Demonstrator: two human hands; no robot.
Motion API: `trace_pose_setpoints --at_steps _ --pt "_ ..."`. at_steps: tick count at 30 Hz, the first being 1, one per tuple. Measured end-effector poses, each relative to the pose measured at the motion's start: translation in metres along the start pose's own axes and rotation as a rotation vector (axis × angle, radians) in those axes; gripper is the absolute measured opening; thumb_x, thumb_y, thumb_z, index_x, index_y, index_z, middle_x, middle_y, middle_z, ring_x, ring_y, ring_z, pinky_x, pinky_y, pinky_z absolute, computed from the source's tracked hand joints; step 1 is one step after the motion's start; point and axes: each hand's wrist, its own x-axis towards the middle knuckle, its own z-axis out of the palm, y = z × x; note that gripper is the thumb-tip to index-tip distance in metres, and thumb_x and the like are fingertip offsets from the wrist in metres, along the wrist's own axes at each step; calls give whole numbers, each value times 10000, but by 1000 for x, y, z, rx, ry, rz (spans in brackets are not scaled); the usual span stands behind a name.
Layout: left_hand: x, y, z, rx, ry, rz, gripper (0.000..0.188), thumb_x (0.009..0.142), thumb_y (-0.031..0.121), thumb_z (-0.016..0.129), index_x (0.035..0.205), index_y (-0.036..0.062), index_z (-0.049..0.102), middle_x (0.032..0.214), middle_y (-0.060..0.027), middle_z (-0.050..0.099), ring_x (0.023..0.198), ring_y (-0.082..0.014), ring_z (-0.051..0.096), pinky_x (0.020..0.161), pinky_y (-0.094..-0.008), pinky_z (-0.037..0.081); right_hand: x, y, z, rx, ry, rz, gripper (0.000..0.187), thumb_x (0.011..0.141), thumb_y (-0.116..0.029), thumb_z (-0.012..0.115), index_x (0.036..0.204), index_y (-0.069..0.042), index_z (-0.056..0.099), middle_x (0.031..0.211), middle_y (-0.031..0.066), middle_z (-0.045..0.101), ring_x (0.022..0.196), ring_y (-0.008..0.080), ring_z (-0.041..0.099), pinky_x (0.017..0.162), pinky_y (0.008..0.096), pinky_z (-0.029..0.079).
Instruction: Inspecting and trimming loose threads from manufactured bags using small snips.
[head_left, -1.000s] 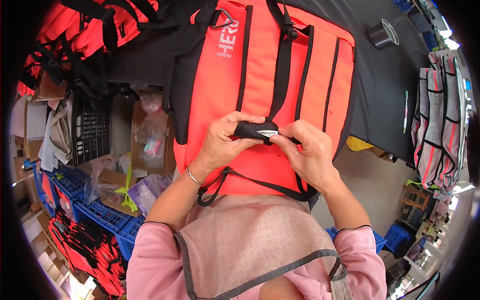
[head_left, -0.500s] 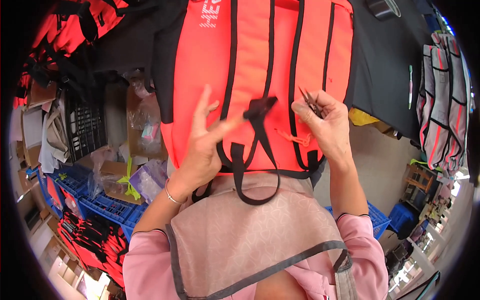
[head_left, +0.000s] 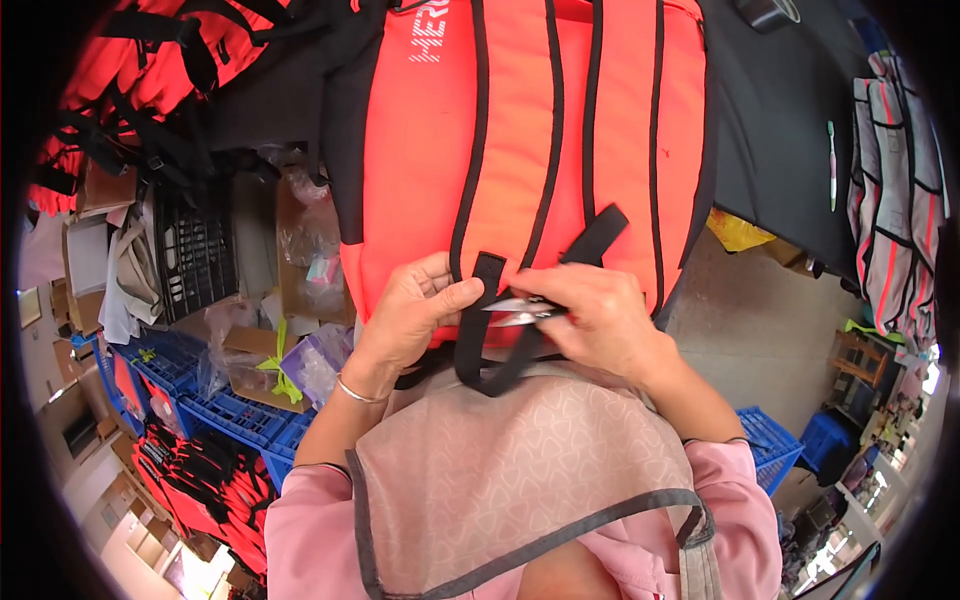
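A bright orange-red backpack [head_left: 415, 180] with black edging lies with its two padded shoulder straps facing up. From the lower end of the left shoulder strap [head_left: 515, 130], a black webbing strap [head_left: 470, 345] loops down toward me, and a loose end shows beyond my right hand. My left hand [head_left: 412, 318] is closed, thumb and fingers pinching at the base of that webbing. In my right hand [head_left: 605, 315] is a small pair of thread snips [head_left: 520, 312], silver blades pointing left at the webbing. My right fingers partly hide the snips' handles and the webbing.
Blue plastic crates [head_left: 225, 415] and cardboard boxes stand at the left, above a pile of orange-and-black pieces [head_left: 200, 480]. More orange bags [head_left: 170, 60] lie at the far left. Grey bags [head_left: 890, 200] hang over the right table edge, near a toothbrush [head_left: 832, 165].
My left hand has let go of the webbing's free end and now pinches near its base. My right hand has moved left and nearer, bringing the snips to the webbing.
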Motion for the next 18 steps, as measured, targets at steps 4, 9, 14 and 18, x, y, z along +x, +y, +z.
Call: trace_pose_setpoints --at_steps 4,9,14,18 --pt "3 -8 -4 -34 -40 110 328 887 77 705 1192 -17 630 1111 -79 695 970 -134 666 878 -279 541 -32 8 -36 -35 -372 263 259 766 -23 729 1022 -44 700 830 82 720 746 201 705 685 301 551" --pt "7 -7 3 39 -89 140 366 874 46 706 1222 -26 615 1131 -87 691 998 -142 663 914 -293 529 -15 -5 -33 367 56 453 298 800 -64 758 1073 1 658 768 65 701 718 97 648 675 255 518" --pt "9 -11 8 -28 -194 156 367 863 10 709 1216 -26 617 1127 -86 692 995 -136 661 917 -293 526 33 8 -7 513 453 405 330 824 -108 764 1069 40 600 677 44 630 657 60 550 629 234 471" --pt "15 -16 12 -9 -173 243 368 864 1 707 1220 -19 617 1137 -86 683 1018 -138 651 934 -300 519 45 9 -11 657 365 454 235 853 -123 746 967 -4 578 635 -4 582 623 32 477 564 246 395"
